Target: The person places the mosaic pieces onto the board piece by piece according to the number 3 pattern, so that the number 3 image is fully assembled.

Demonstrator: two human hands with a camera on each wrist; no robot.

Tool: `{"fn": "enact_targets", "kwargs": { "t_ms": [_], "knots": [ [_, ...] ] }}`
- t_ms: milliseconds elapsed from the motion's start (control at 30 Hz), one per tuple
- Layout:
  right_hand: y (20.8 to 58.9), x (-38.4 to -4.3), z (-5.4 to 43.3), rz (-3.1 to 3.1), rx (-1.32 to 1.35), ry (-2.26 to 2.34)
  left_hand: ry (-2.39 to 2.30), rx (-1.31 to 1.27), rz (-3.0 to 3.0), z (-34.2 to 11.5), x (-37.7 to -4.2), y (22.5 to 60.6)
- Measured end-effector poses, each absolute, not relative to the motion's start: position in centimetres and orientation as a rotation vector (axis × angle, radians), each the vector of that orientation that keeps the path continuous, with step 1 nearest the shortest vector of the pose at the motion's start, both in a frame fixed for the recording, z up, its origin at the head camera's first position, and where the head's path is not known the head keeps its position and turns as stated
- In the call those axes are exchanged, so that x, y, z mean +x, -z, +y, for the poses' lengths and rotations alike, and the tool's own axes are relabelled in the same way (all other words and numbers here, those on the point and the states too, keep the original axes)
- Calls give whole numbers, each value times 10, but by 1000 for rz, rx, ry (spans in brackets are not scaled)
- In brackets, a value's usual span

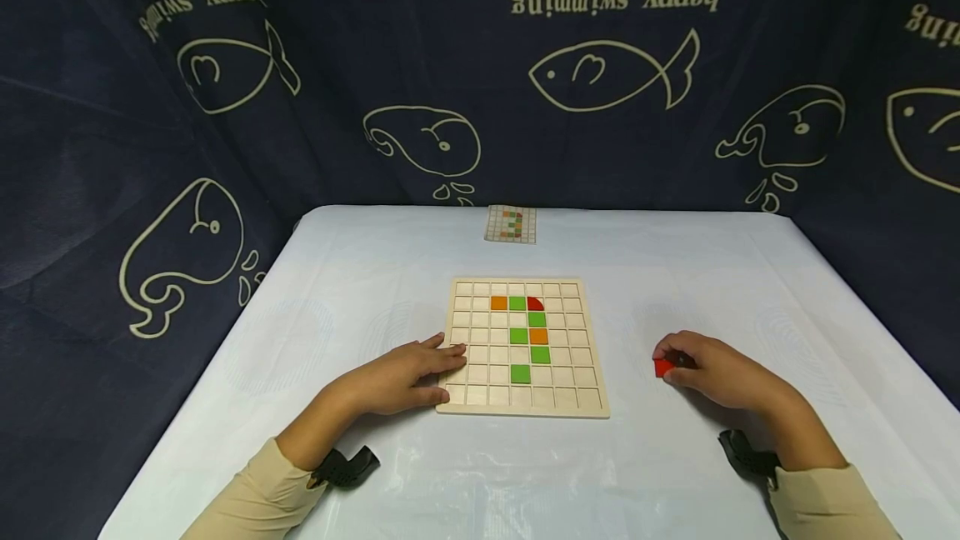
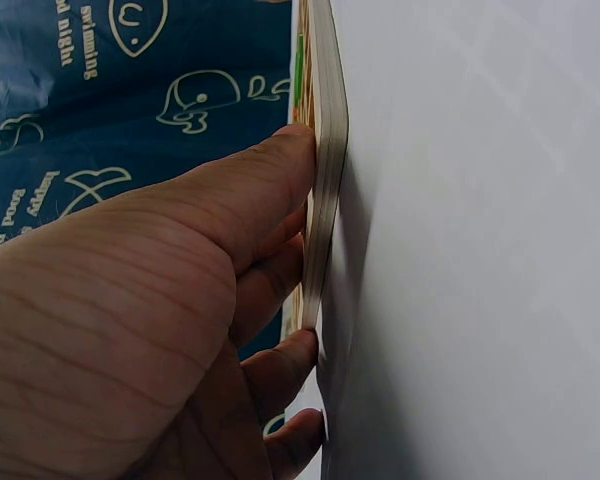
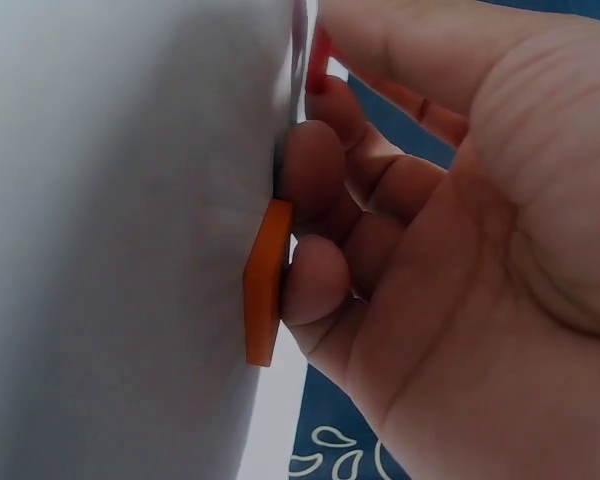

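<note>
A wooden grid board [image 1: 477, 395] lies flat on the table, with green, orange and red tiles in some squares. My left hand [image 1: 408, 375] rests on its left edge, fingers stretched out; in the left wrist view the thumb and fingertips touch the board's edge [image 2: 330, 150]. To the right of the board, my right hand [image 1: 720, 369] pinches a red tile [image 1: 663, 367] between thumb and finger, just at the table. An orange tile [image 3: 268, 285] shows in the right wrist view beside the curled lower fingers; the hand hides it from the head view.
A small pattern card [image 1: 511, 224] lies near the table's far edge, printed with a grid of coloured squares. White cloth covers the table [image 1: 375, 257]. A dark curtain [image 1: 480, 65] with fish drawings hangs behind and at the sides.
</note>
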State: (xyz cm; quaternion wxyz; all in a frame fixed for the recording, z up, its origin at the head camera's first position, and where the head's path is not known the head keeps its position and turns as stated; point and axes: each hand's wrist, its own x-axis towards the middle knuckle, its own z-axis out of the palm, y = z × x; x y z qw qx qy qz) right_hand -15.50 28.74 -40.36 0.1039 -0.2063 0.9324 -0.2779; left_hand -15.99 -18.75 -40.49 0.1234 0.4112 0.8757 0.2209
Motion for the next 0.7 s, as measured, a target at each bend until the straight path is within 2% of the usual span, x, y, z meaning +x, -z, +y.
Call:
{"fn": "enact_targets", "kwargs": {
  "t_ms": [700],
  "knots": [
    [389,-157,279,2756,-644,855,-642,1175,2554,-187,-161,406]
  ]
}}
